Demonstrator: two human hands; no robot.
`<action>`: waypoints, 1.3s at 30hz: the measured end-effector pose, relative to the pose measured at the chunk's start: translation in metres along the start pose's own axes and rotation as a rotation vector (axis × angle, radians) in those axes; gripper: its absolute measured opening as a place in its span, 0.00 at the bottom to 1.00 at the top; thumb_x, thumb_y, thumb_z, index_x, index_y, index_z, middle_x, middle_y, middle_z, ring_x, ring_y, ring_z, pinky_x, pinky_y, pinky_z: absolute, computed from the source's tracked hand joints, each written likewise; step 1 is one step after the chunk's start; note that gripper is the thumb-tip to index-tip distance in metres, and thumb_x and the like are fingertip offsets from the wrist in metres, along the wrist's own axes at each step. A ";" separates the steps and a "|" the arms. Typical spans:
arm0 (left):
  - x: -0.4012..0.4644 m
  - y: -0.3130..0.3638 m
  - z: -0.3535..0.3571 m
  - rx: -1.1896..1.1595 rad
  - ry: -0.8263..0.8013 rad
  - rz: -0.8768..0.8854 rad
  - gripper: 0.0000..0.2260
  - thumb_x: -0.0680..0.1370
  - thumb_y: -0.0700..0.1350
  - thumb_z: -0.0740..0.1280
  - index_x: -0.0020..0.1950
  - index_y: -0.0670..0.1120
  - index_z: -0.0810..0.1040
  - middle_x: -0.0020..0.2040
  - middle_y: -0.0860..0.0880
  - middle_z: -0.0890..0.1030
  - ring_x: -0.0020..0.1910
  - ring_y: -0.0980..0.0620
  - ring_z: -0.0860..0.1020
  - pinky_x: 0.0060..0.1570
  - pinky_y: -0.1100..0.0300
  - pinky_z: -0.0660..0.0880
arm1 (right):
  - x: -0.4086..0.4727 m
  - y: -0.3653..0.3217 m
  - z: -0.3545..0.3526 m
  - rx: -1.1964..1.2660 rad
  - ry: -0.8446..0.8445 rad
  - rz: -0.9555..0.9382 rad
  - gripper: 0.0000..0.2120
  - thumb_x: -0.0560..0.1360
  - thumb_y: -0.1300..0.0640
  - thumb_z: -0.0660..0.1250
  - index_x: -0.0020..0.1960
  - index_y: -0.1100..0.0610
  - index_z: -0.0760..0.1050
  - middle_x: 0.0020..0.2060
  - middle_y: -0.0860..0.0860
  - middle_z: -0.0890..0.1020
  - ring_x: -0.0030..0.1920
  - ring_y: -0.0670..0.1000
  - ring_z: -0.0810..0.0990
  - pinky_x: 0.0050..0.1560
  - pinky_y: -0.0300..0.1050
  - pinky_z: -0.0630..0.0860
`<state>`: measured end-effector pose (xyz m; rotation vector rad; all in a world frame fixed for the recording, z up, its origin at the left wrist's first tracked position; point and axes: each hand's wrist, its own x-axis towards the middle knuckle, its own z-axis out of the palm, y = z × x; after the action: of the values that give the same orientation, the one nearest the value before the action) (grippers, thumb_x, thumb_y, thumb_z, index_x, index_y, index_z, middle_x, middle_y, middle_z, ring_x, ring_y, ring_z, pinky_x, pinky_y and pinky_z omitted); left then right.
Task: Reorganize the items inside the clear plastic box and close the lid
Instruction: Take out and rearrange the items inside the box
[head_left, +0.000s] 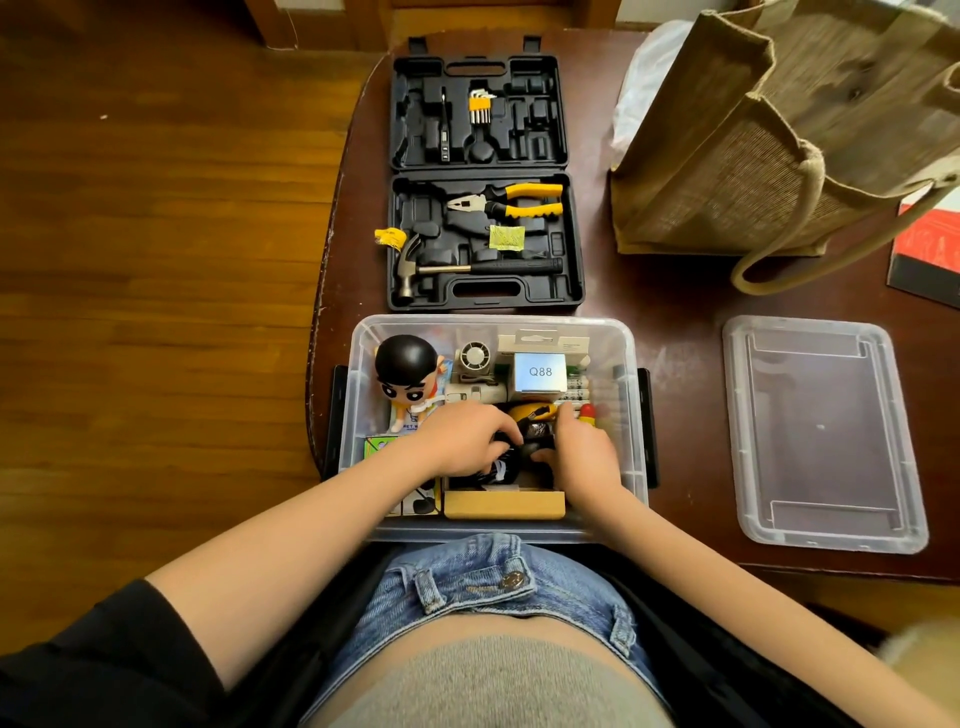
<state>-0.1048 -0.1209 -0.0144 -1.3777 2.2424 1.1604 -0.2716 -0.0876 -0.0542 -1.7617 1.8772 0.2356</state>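
The clear plastic box (631, 395) stands open at the table's near edge, full of small items. Inside are a black-haired figurine (408, 376) at the back left, a small fan (474, 357), a white carton marked Q88 (540, 372), a yellow tape measure (532, 413) and a brown cardboard box (504, 504) at the front. My left hand (460, 441) and my right hand (584, 449) are both inside the box, fingers closed on a black bundled object (535, 434) between them. The clear lid (823, 431) lies flat on the table to the right.
An open black tool case (485, 182) with pliers, a hammer and hex keys lies just behind the box. A burlap tote bag (769, 135) stands at the back right, a red and black book (927, 249) beside it. Wooden floor lies to the left.
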 end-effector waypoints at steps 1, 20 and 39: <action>-0.001 -0.001 0.000 0.004 0.010 0.000 0.13 0.80 0.46 0.61 0.63 0.56 0.77 0.36 0.58 0.78 0.50 0.56 0.78 0.54 0.55 0.75 | 0.000 -0.001 -0.001 -0.001 -0.010 0.008 0.18 0.74 0.53 0.70 0.56 0.60 0.67 0.46 0.56 0.82 0.45 0.57 0.82 0.33 0.44 0.68; 0.010 0.002 0.012 0.480 -0.014 -0.083 0.15 0.72 0.56 0.72 0.40 0.48 0.71 0.47 0.46 0.81 0.48 0.45 0.79 0.38 0.57 0.68 | 0.021 -0.004 -0.046 -0.758 -0.116 -0.272 0.14 0.77 0.60 0.61 0.62 0.58 0.75 0.60 0.55 0.76 0.61 0.56 0.71 0.61 0.47 0.66; 0.012 -0.001 0.012 0.557 -0.031 -0.051 0.10 0.74 0.50 0.69 0.41 0.48 0.70 0.46 0.48 0.81 0.45 0.46 0.78 0.36 0.58 0.67 | -0.003 -0.015 -0.080 -0.758 -0.237 -0.315 0.14 0.75 0.66 0.59 0.33 0.56 0.65 0.40 0.51 0.75 0.44 0.54 0.75 0.53 0.46 0.70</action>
<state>-0.1122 -0.1197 -0.0299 -1.1622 2.2485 0.4722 -0.2790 -0.1251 0.0180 -2.3434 1.3921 1.0909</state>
